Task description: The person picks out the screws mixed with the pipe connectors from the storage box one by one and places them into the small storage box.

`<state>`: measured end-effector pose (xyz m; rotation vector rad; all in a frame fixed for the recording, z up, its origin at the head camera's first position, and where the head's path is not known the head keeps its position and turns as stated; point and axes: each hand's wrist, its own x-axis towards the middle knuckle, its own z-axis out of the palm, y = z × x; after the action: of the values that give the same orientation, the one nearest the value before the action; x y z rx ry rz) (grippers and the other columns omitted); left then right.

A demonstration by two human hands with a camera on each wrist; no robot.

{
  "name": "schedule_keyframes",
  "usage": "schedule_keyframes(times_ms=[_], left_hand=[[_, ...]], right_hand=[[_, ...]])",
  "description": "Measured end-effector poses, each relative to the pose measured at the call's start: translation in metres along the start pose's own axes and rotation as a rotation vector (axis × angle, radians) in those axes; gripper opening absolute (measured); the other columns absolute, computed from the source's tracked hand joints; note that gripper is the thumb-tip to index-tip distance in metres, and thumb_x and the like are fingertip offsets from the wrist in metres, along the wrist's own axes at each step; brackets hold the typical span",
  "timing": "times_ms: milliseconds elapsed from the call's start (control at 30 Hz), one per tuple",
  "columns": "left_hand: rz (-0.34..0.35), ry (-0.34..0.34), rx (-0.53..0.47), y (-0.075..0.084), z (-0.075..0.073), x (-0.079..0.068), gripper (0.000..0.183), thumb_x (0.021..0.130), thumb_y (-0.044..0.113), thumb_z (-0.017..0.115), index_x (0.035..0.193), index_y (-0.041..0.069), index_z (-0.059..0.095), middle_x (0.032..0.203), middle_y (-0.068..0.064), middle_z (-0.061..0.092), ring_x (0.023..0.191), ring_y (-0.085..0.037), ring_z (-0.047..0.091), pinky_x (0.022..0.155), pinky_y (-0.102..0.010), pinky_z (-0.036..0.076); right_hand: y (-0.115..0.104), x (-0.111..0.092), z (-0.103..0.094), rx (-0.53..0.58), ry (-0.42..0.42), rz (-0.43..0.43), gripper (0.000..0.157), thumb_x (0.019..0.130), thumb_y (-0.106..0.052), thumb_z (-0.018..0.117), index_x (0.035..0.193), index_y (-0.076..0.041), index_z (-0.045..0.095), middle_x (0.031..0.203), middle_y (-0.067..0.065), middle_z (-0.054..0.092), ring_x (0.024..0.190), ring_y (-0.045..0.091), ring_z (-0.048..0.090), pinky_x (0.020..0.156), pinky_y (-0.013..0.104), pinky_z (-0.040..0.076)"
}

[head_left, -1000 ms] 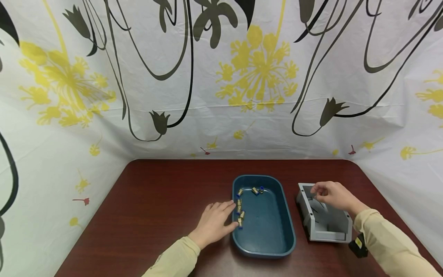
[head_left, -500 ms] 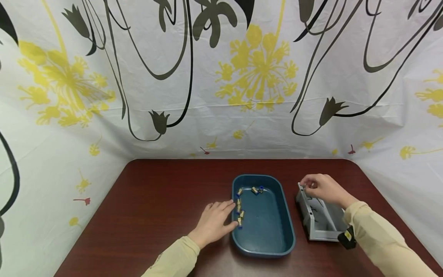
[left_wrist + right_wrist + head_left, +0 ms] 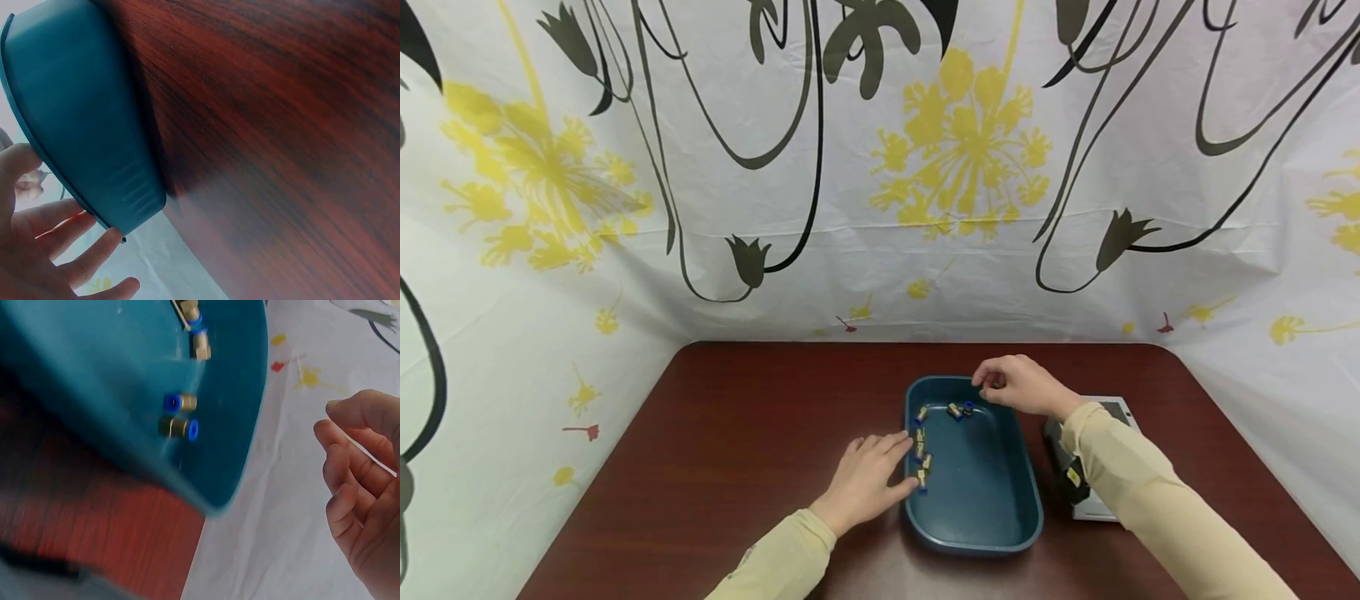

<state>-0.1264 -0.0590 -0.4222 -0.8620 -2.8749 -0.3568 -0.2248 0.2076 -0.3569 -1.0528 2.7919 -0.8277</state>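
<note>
A dark teal tray [image 3: 976,492] holds several brass push-in fittings [image 3: 954,411] with blue collars. Most of them line its left side; two lie near the far end. My left hand [image 3: 865,483] rests on the tray's left rim, fingers spread and fairly straight; in the left wrist view its fingertips touch the rim. Over the tray's far right corner hovers my right hand [image 3: 1022,385]. Its fingers are loosely curled, thumb near the index finger, and nothing shows between them in the right wrist view. Brass fittings [image 3: 178,428] lie below it there.
A grey open box [image 3: 1096,508] stands right of the tray, largely hidden by the right sleeve and a black wrist camera [image 3: 1072,477]. Reddish-brown table [image 3: 760,433] surface extends left of the tray. A patterned white cloth [image 3: 850,200] hangs behind.
My right hand has moved left from above the grey box to the far right corner of the tray. My left hand stays on the rim. The fittings lie as before.
</note>
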Motion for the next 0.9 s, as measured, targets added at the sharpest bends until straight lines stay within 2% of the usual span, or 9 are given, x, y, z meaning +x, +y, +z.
schedule_keyframes(times_ms=[200, 433, 567, 900], left_hand=[[-0.005, -0.003, -0.008, -0.001, 0.0, 0.001, 0.054, 0.083, 0.043, 0.055, 0.127, 0.012, 0.049, 0.128, -0.001, 0.045, 0.109, -0.021, 0.046, 0.088, -0.046, 0.034], [0.004, 0.011, -0.005, -0.001, 0.0, 0.0, 0.054, 0.083, 0.043, 0.055, 0.126, 0.011, 0.05, 0.127, -0.003, 0.047, 0.107, -0.022, 0.047, 0.086, -0.047, 0.035], [0.007, 0.018, -0.004, -0.001, 0.0, 0.0, 0.054, 0.083, 0.043, 0.056, 0.126, 0.011, 0.051, 0.127, -0.003, 0.047, 0.106, -0.021, 0.048, 0.086, -0.046, 0.035], [-0.005, -0.005, -0.007, -0.002, 0.0, 0.0, 0.053, 0.084, 0.043, 0.054, 0.127, 0.013, 0.049, 0.129, 0.0, 0.044, 0.108, -0.019, 0.046, 0.088, -0.046, 0.034]], right_hand=[[-0.008, 0.02, 0.018, 0.019, -0.045, -0.04, 0.014, 0.081, -0.003, 0.057, 0.091, -0.012, 0.062, 0.076, -0.007, 0.058, 0.064, 0.007, 0.053, 0.06, 0.027, 0.044], [-0.014, 0.036, 0.043, 0.085, -0.119, -0.042, 0.014, 0.081, -0.001, 0.057, 0.093, -0.002, 0.062, 0.074, -0.003, 0.058, 0.061, 0.01, 0.055, 0.058, 0.026, 0.045], [-0.014, 0.042, 0.057, 0.073, -0.134, -0.042, 0.014, 0.08, 0.0, 0.056, 0.091, -0.002, 0.063, 0.076, -0.002, 0.058, 0.064, 0.009, 0.053, 0.058, 0.026, 0.044], [-0.01, 0.051, 0.083, 0.011, -0.183, 0.05, 0.014, 0.078, -0.003, 0.058, 0.09, -0.007, 0.064, 0.08, 0.0, 0.058, 0.068, 0.009, 0.052, 0.059, 0.026, 0.044]])
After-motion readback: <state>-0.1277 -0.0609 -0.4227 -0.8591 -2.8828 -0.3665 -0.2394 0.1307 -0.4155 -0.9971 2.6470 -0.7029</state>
